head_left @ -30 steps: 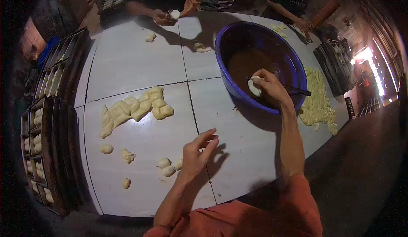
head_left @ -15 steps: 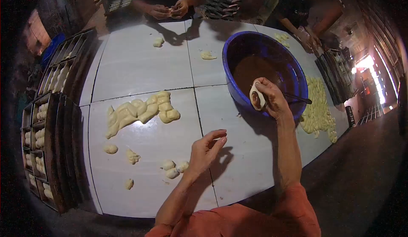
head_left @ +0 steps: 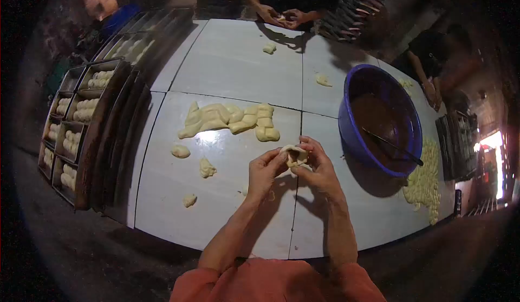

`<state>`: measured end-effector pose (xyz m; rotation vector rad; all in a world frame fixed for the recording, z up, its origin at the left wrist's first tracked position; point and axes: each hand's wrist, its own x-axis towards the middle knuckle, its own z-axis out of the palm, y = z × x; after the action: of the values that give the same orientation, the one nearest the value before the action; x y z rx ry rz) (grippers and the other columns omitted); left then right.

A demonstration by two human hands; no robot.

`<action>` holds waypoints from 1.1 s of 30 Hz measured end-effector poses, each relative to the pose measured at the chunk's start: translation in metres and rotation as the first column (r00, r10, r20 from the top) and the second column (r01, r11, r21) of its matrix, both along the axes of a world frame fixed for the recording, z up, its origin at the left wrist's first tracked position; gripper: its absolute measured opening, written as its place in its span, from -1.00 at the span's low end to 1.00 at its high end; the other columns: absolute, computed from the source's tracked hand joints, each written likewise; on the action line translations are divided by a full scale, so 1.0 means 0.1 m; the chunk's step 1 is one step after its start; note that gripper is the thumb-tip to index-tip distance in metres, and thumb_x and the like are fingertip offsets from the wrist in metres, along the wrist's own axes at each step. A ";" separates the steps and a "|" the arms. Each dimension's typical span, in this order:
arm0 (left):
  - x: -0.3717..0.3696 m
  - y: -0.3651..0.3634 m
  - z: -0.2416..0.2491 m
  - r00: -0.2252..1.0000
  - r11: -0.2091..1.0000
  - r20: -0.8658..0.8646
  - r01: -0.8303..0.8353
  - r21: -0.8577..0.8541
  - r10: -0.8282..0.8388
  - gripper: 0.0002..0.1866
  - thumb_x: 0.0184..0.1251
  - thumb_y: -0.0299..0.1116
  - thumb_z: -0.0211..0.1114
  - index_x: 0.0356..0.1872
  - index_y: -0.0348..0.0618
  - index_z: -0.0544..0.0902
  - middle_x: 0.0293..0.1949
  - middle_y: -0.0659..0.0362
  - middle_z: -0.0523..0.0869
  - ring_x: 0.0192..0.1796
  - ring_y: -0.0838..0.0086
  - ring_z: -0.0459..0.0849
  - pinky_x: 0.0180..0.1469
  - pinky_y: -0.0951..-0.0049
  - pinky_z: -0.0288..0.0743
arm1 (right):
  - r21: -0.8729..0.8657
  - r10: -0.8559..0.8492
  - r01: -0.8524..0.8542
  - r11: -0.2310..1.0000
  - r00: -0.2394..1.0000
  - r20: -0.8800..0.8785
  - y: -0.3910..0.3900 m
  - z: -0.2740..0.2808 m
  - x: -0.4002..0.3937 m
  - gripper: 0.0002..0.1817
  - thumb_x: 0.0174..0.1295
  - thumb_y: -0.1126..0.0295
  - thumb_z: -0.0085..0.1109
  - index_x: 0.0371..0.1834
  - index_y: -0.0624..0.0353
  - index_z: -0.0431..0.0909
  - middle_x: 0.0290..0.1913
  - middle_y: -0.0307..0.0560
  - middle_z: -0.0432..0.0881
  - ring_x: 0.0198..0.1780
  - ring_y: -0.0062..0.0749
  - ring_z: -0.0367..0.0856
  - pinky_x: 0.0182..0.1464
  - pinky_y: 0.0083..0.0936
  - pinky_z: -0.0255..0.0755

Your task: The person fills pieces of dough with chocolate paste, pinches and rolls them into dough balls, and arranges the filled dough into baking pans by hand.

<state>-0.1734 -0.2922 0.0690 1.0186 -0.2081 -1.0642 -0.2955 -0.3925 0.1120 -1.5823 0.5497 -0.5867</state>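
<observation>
Change noted: the dough (head_left: 288,150), half a second ago at the rim of the tub (head_left: 347,134) in the right hand (head_left: 320,173) alone, now sits over the table (head_left: 374,215), left of the tub. The left hand (head_left: 262,175) joins in; we see both sets of fingers grasping opposite sides of it, brown filling (head_left: 295,155) showing inside. We judge the work has passed from tub to two-handed handling. Room: strip (head_left: 238,119) near, ahead and left; tub near on the right; bare tile runs toward us, to the near edge.

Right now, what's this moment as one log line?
left hand: holds dough piece; right hand: holds same piece; blue tub: brown mixture inside
</observation>
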 end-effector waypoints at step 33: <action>0.38 0.68 0.22 0.960 0.984 0.229 0.173 -0.031 -0.162 -0.65 0.49 -0.33 0.27 0.17 -0.32 0.64 -0.07 0.12 0.75 -0.10 0.53 0.71 -0.08 0.47 0.71 | -0.433 -0.287 0.402 0.807 0.907 0.307 0.59 -0.49 0.64 -0.82 0.27 0.42 0.41 -0.27 0.25 0.58 -0.33 -0.16 0.62 -0.39 -0.55 0.50 -0.31 -0.55 0.44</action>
<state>-0.1351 -0.2242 0.0906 1.0902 -0.5122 -1.0887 -0.2314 -0.3331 0.0630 -1.8647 0.5467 -1.2542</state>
